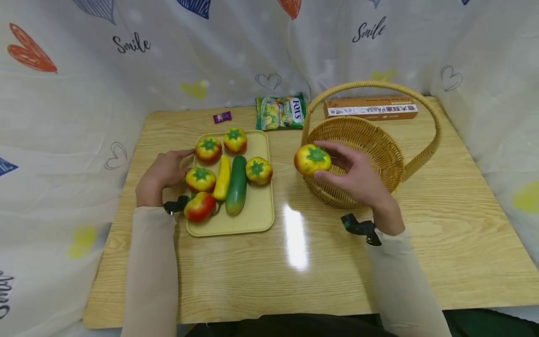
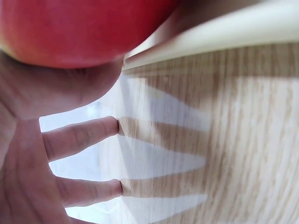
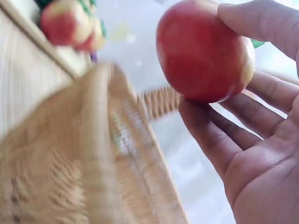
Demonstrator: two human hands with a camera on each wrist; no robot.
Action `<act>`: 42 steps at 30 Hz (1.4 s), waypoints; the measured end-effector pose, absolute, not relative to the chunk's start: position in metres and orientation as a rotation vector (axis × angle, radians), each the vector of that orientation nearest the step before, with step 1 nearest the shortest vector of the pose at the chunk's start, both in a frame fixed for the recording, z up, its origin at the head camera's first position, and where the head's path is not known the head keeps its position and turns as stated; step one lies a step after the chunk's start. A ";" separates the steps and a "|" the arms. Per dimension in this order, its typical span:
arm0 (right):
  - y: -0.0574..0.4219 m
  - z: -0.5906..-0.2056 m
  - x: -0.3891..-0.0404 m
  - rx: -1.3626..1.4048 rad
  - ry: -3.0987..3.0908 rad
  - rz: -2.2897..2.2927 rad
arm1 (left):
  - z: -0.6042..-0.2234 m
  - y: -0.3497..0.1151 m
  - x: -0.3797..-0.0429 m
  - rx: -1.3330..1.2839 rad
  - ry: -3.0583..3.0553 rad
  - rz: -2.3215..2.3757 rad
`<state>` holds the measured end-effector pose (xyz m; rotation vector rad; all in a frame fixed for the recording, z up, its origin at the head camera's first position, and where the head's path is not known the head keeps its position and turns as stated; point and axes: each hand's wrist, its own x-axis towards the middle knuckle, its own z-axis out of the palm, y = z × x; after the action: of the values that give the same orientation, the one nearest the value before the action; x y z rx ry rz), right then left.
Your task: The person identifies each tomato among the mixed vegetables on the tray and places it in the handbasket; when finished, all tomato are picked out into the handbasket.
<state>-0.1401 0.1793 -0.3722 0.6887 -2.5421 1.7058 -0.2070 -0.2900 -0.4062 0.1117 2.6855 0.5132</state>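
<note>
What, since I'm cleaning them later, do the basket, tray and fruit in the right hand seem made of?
Basket: wicker or a look-alike, satin finish, by its woven strands.
Tray: probably matte plastic, by its smooth, even colour and rounded corners.
Fruit in the right hand: slightly glossy, perhaps plastic or foam, by its smooth skin; possibly real.

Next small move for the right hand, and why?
I'd probably carry the red-yellow fruit left and set it on the tray, lower right. The right hand already holds it toward the tray side of the basket, similar fruits lie on the tray, and that corner is bare.
</note>
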 end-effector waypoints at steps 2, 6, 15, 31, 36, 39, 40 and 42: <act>0.188 -0.374 -0.141 0.617 -2.574 1.703 | -0.407 -0.291 -0.207 0.118 2.692 0.508; 0.197 -0.379 -0.143 0.530 -2.648 1.604 | -0.407 -0.294 -0.208 0.126 2.695 0.501; 0.200 -0.404 -0.153 0.486 -2.900 1.202 | -0.407 -0.294 -0.203 0.137 2.706 0.501; 0.193 -0.395 -0.152 0.462 -2.912 1.266 | -0.403 -0.292 -0.202 0.088 2.683 0.538; 0.177 -0.368 -0.153 0.670 -2.736 1.351 | -0.402 -0.290 -0.202 0.069 2.678 0.538; 0.161 -0.352 -0.154 0.798 -2.640 1.450 | -0.402 -0.290 -0.203 0.091 2.688 0.533; 0.155 -0.349 -0.155 0.828 -2.616 1.489 | -0.402 -0.290 -0.204 0.098 2.690 0.534; 0.143 -0.345 -0.157 0.874 -2.570 1.559 | -0.402 -0.289 -0.204 0.102 2.689 0.537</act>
<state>-0.1573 0.1433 -0.3451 0.8736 -2.5703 1.5590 -0.2041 -0.2889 -0.4023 0.1020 2.6893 0.5372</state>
